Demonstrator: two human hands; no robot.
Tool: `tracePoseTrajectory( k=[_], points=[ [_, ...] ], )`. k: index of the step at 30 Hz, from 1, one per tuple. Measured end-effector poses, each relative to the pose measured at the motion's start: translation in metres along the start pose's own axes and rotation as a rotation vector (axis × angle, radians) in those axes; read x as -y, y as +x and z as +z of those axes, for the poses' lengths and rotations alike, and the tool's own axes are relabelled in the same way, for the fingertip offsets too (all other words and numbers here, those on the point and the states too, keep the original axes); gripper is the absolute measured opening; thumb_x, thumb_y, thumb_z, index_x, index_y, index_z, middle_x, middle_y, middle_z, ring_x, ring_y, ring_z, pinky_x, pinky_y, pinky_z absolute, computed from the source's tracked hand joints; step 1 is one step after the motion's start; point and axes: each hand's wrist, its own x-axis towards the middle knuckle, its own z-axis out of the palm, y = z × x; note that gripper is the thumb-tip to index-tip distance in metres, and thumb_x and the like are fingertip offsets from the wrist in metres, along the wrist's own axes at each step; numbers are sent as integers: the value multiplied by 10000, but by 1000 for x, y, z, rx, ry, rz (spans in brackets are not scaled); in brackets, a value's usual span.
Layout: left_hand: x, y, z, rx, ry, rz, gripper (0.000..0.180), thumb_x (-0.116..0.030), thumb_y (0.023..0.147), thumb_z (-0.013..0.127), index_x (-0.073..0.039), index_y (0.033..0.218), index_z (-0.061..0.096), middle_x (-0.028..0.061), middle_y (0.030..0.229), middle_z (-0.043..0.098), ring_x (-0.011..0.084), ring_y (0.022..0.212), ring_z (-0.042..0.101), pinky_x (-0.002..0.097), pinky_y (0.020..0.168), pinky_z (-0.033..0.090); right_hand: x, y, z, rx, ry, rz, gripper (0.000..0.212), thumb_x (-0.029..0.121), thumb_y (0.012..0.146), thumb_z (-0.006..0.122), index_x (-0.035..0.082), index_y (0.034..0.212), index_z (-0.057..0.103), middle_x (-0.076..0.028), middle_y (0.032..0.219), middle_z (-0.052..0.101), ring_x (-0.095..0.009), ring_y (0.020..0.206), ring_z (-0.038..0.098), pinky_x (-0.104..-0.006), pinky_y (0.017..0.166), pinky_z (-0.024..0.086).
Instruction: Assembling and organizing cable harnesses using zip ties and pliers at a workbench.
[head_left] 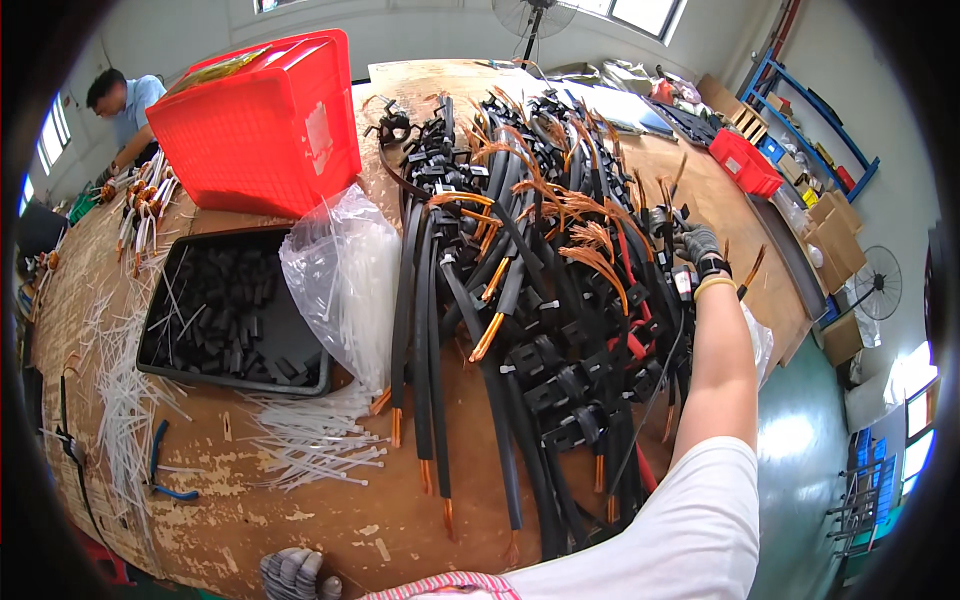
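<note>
A big pile of black cables [424, 330] with bare copper ends covers the middle of the table, many carrying black clip-like plastic parts [560, 385]. My right arm reaches over the right side of the pile. In a grey glove, my right hand [697, 243] is closed around a black cable among the others, its fingers partly hidden. Down at the table's near edge, my left hand [298, 574], also gloved, is curled with nothing visible in it. Left of the pile stand a clear bag of white cable ties [350, 285] and a black tray [325, 378] of small black pieces.
Loose white cable ties [315, 440] lie beside the tray. Behind it, a red crate [260, 130] stands tilted. A co-worker [130, 105] bends over wire bundles [147, 205] at the far left. A smaller red bin [745, 163] and cardboard boxes [835, 240] are at the right.
</note>
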Motion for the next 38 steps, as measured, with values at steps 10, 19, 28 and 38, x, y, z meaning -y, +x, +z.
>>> tracePoseTrajectory(
  k=[10,19,28,38],
  points=[
    [-3,-3,-4,64,9,-49,401,-356,898,574,-86,1195,571,121,1064,593,311,1001,567,451,875,408,36,-29,45,343,-670,-394,441,80,885,497,73,1325,511,-147,1189,635,-304,1081,593,-358,965,429],
    [-10,3,-9,58,0,-43,388,-317,890,587,-83,1199,570,120,1072,587,312,1008,563,452,862,408,62,-71,42,170,-1061,-209,447,439,914,498,87,1164,614,-183,1101,651,-336,1015,619,-420,872,470],
    [-9,3,-10,35,2,-12,364,-298,897,577,-82,1191,579,118,1058,599,310,984,574,440,848,413,26,-52,-30,-248,-892,-764,282,261,932,479,82,1053,661,-189,977,672,-360,926,636,-432,825,498],
    [-10,0,-8,12,45,14,370,-325,910,564,-96,1199,585,111,1058,609,287,980,583,432,847,411,-100,-222,-109,-1023,-834,-268,460,321,830,633,98,1221,539,-198,1225,569,-389,1153,519,-503,1002,391]
  ],
)
